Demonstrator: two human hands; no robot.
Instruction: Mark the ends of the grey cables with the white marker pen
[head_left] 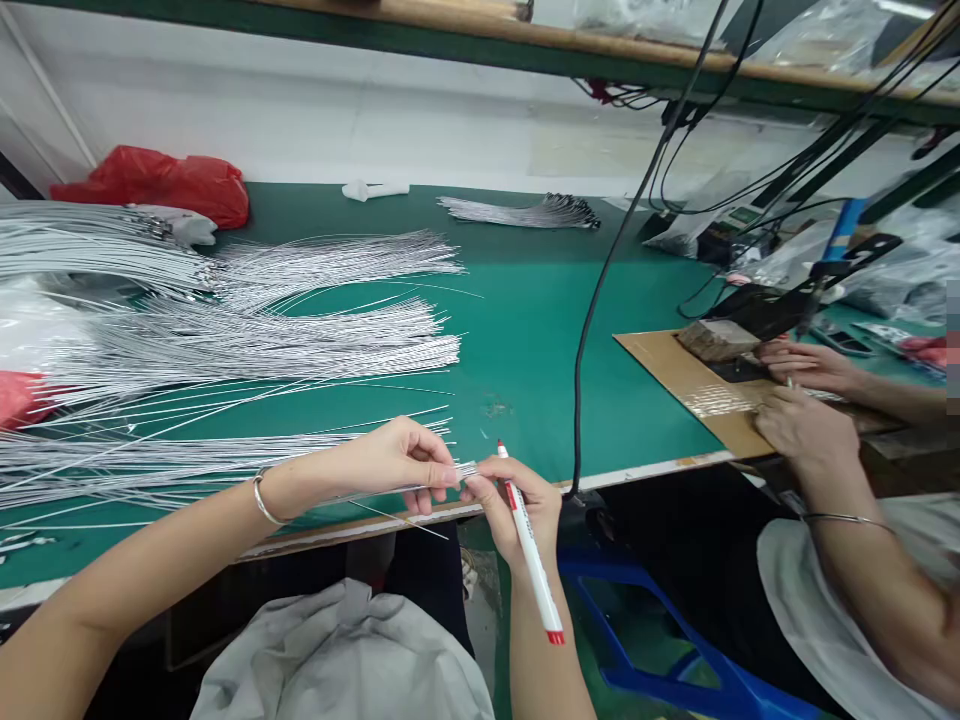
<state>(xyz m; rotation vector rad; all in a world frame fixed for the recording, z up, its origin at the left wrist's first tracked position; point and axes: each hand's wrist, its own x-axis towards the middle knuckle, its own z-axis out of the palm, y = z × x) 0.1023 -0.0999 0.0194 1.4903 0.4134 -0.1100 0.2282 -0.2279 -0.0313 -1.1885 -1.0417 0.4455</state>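
Near the front edge of the green table, my left hand [416, 465] is closed around a small bunch of thin grey wires [466, 469], whose ends stick out past my fingertips. My right hand [517, 500] meets it there, thumb and forefinger pinched close to those ends. A white marker pen [531, 560] with a red tip and red end rests in my right hand, its tip pointing up and away from me. Just behind my left hand lies a loose spread of long grey wires [187, 460].
Bigger wire bundles [337, 345] cover the table's left side, with a red plastic bag [172, 185] behind. A shorter bundle [525, 210] lies at the back. A black cable [600, 290] hangs down in front. On the right, a co-worker's hands [806, 425] work above a cardboard sheet [667, 375].
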